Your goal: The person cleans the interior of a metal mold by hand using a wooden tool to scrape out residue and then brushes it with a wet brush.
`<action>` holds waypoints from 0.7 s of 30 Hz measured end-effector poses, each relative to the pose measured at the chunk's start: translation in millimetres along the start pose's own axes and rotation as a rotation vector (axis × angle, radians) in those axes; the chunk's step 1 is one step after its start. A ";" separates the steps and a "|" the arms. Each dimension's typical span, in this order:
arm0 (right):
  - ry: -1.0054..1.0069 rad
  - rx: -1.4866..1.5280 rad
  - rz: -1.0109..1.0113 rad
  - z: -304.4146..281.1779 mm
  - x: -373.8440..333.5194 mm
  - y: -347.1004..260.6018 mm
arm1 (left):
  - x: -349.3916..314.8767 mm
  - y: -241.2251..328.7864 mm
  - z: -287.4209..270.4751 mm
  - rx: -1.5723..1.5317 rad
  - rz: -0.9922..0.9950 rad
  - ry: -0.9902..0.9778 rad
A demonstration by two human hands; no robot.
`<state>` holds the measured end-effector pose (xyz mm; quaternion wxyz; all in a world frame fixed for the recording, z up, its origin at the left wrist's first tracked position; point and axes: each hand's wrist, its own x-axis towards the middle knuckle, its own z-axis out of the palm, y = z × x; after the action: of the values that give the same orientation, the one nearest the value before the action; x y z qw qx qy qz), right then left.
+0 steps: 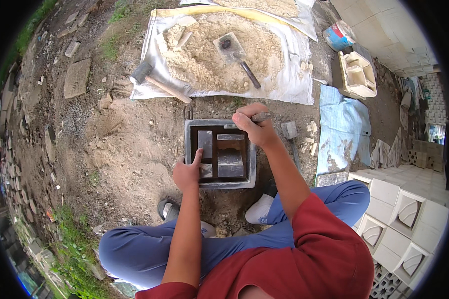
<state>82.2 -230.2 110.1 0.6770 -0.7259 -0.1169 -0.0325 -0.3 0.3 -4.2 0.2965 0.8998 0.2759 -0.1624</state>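
the mould [252, 164] sat on the ground [129, 144], inner blocks [205, 142] set, gaps seemingly unfilled. the fingers of the left hand [186, 175], partly spread, touched one block, seemingly gripping nothing; those of the right hand [256, 127] curled around a tool handle [261, 117]. far off, sand [209, 67] lay heaped.

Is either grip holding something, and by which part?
The right grip holds a greyish rod behind its exposed end. The left grip lays its thumb over the box frame; whether it holds on cannot be told.
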 end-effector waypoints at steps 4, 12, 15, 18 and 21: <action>0.011 0.061 -0.100 -11.9 -7.1 4.2 | 0.1 2.9 2.7 -0.023 0.010 0.012; 0.015 0.088 0.139 -17.7 -13.0 20.2 | -9.3 9.0 -0.8 -0.053 0.040 0.042; 0.028 0.113 0.126 -23.5 -8.8 0.1 | -6.7 3.8 6.0 -0.030 0.250 0.235; 0.083 0.115 0.106 -27.9 -17.3 -0.7 | -17.6 9.1 9.5 0.080 0.722 0.265; 0.161 0.072 0.067 -23.7 -20.9 5.7 | -35.9 29.9 14.4 0.217 1.070 0.041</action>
<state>65.8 -256.6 102.2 0.7105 -0.6998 -0.0389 -0.0637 -13.0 -43.1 14.4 0.2378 0.9430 -0.2328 0.0012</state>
